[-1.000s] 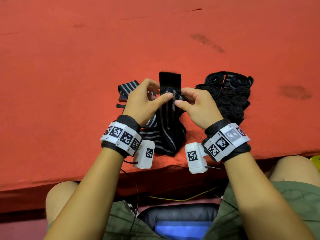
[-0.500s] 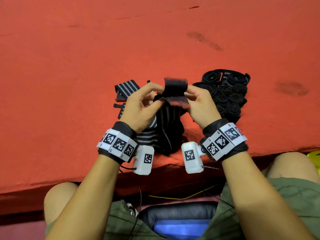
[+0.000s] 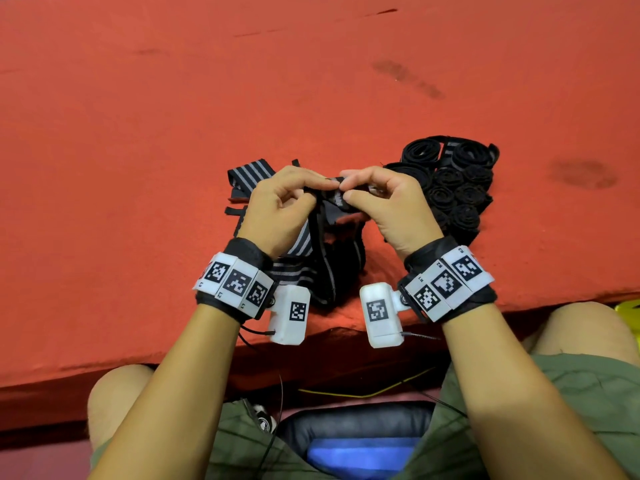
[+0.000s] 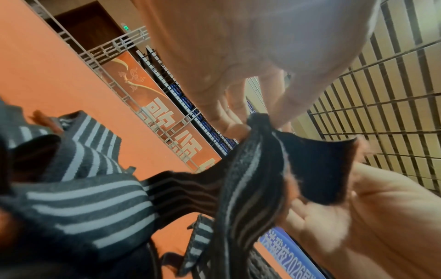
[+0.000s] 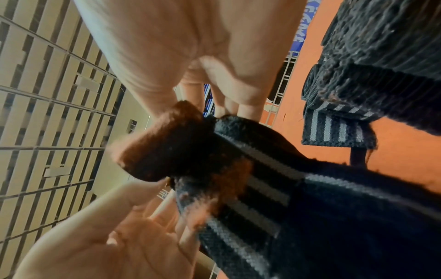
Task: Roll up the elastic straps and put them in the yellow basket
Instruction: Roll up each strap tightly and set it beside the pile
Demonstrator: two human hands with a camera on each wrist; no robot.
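A black elastic strap with grey stripes [image 3: 337, 199] is lifted off the red table between both hands. My left hand [image 3: 287, 206] pinches its end from the left, and my right hand [image 3: 384, 202] pinches the same end from the right. The left wrist view shows the strap [image 4: 250, 169] caught between thumb and fingers, its black tab folded over. Seen from the right wrist, the folded tab of the strap [image 5: 181, 147] sits under the fingertips. The rest of the strap hangs down onto a loose pile of striped straps [image 3: 322, 271]. A corner of the yellow basket [image 3: 632, 315] peeks in at the right edge.
Several rolled black straps [image 3: 453, 188] lie in a cluster right of my hands. A flat striped strap end [image 3: 247, 176] lies left of them. The red table [image 3: 173, 133] has its front edge just below my wrists. My knees and a dark seat sit beneath it.
The strap's black tab stood upright a second ago. It has since been folded down and over, and both hands have closed in on the fold, now slightly higher over the table.
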